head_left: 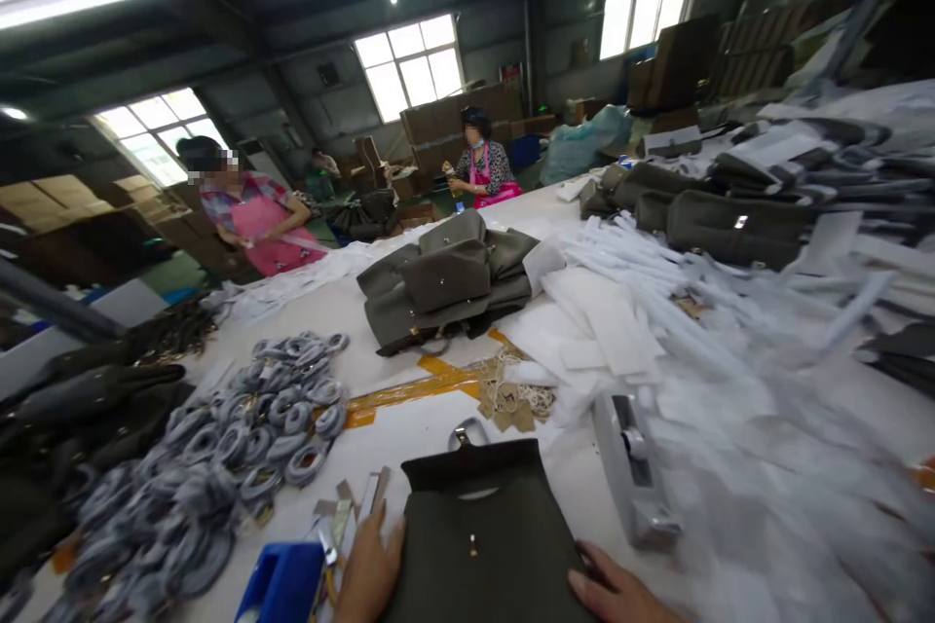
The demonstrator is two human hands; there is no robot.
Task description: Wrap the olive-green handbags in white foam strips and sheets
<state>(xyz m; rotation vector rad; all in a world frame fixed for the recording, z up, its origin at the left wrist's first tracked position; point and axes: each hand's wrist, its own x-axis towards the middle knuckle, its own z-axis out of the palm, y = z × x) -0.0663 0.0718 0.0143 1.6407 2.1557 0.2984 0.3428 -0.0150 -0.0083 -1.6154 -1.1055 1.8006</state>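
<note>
A dark olive handbag (474,526) lies in front of me, its flap raised at the far end and a small metal clasp on its front. A grey handle loop (471,430) shows beyond the flap. At the bag's left edge is my left hand (371,565), its fingers pointing forward along the side. My right hand (617,589) grips the opposite edge, with fingertips against the material. The lower part of the bag and both wrists are cut off by the frame. Close to my left hand are a blue container (281,582) and several strips and tools (349,511).
Coiled grey straps (241,448) are heaped at left. A grey tape dispenser (635,472) stands right of the bag. Ahead are stacked olive bags (453,277), brown tags with cords (511,394) and white wrapping sheets (606,321). Two people in pink aprons (270,224) work beyond the table.
</note>
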